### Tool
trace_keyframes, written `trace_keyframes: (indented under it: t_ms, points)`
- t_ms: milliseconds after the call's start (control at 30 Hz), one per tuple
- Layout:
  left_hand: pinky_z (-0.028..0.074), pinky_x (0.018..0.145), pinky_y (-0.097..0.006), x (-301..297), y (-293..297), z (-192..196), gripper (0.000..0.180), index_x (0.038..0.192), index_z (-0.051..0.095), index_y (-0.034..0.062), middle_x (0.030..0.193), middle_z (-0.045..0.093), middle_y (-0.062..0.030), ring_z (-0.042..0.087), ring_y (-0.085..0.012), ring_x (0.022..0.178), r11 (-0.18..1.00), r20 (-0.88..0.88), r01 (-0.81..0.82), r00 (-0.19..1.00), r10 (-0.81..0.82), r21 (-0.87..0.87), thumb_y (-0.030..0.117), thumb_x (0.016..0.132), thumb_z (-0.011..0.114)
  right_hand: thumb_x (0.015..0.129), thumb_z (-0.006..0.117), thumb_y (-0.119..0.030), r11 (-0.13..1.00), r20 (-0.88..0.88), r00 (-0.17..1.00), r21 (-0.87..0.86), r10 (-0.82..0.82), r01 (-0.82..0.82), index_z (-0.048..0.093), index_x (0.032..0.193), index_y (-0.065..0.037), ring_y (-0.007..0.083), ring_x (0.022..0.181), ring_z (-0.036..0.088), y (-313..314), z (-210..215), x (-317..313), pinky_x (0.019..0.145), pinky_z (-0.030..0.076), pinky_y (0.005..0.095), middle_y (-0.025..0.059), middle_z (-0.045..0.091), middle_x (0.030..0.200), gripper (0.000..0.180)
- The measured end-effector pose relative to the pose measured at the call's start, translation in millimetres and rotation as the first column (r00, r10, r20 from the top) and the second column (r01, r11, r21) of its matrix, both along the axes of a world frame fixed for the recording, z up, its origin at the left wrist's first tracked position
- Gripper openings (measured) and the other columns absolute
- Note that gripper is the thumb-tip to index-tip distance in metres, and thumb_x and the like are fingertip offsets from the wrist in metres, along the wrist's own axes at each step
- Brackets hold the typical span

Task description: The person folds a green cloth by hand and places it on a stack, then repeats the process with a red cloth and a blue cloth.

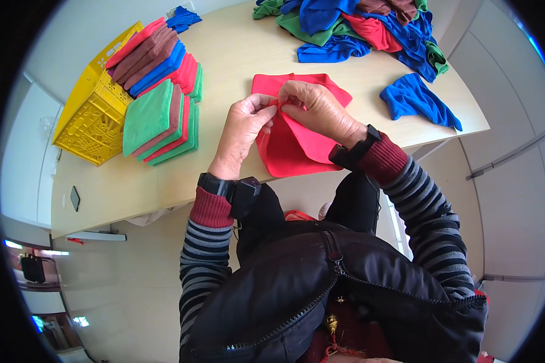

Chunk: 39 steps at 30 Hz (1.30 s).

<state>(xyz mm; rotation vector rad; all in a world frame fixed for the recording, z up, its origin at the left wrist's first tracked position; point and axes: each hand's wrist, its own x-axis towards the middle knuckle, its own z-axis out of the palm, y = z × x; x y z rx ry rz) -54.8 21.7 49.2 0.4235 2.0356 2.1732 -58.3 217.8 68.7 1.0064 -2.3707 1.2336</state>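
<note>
A red cloth (290, 151) lies spread at the table's front edge, its near part draping slightly over the edge. My left hand (251, 118) pinches a raised bit of it between thumb and fingers. Close beside it, my right hand (315, 109) grips the same raised fold, fingertips nearly meeting those of the left. The cloth rises in a crease below my fingers, while its far part lies flat behind my hands. Exactly how the fold sits between the fingertips is partly hidden.
A stack of folded green, brown and red cloths (157, 124) stands at the left, by a yellow plastic crate (94, 115) holding more. A heap of loose cloths (351, 30) lies at the back right. A crumpled blue cloth (418, 103) is right; a phone (74, 198) lies far left.
</note>
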Motion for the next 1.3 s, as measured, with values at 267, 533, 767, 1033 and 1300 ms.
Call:
trace_keyframes:
  t_ms: [267,533,767,1033,1300]
  points:
    - [0.046,0.059,-0.022,6.3,2.8,5.4,0.014,0.104,0.067,-0.0019,0.077,0.063,-0.0003,0.057,-0.0074,0.065,0.996,-0.021,-0.061,0.998,0.060,-0.063,0.009,0.095,0.063,0.084,0.067,0.000,0.999,-0.168,0.986,0.048,-0.014,0.022,0.060,0.096,-0.006,0.0271,0.080,0.068,-2.2,4.5,7.6,0.071,0.055,0.0340,0.0110,0.066,0.085,0.015]
    - [0.045,0.057,-0.021,-1.8,9.7,12.8,0.015,0.105,0.068,-0.0018,0.074,0.061,0.0011,0.055,-0.0059,0.064,0.990,-0.066,-0.053,0.997,0.045,-0.133,0.008,0.096,0.061,0.084,0.066,0.000,0.996,-0.124,0.991,0.078,-0.043,0.053,0.059,0.102,-0.004,0.0275,0.085,0.069,2.3,7.3,-5.3,0.072,0.055,0.0340,0.0121,0.066,0.095,0.020]
    - [0.051,0.069,-0.026,-2.7,-13.3,0.1,0.019,0.109,0.068,-0.0034,0.087,0.068,-0.0040,0.062,-0.0093,0.077,0.949,-0.365,-0.240,0.918,0.153,-0.206,0.007,0.097,0.058,0.091,0.060,-0.004,0.992,0.042,0.992,0.034,0.121,-0.123,0.057,0.126,0.001,0.0262,0.108,0.064,-25.2,-3.5,-25.0,0.093,0.050,0.0353,0.0160,0.064,0.117,0.035]
    - [0.052,0.068,-0.042,7.0,14.0,-23.6,0.016,0.078,0.068,-0.0005,0.080,0.066,-0.0157,0.065,-0.0363,0.074,0.793,-0.706,-0.578,0.644,0.296,-0.195,0.013,0.086,0.065,0.099,0.054,-0.006,0.997,0.428,0.900,-0.011,0.077,-0.080,0.063,0.111,-0.003,0.0027,0.067,0.050,1.3,-20.9,-27.4,0.058,0.041,0.0197,-0.0042,0.056,0.078,0.015]
    - [0.045,0.083,-0.041,85.5,-0.7,-55.9,0.026,0.073,0.064,0.0072,0.079,0.059,-0.0057,0.058,-0.0251,0.085,0.576,-0.846,-0.621,0.422,-0.326,-0.532,0.029,0.087,0.067,0.102,0.051,-0.008,0.985,0.321,0.942,-0.165,0.097,-0.045,0.064,0.103,-0.006,0.0017,0.065,0.044,2.0,-1.0,-46.5,0.055,0.035,0.0183,-0.0065,0.052,0.076,0.013]
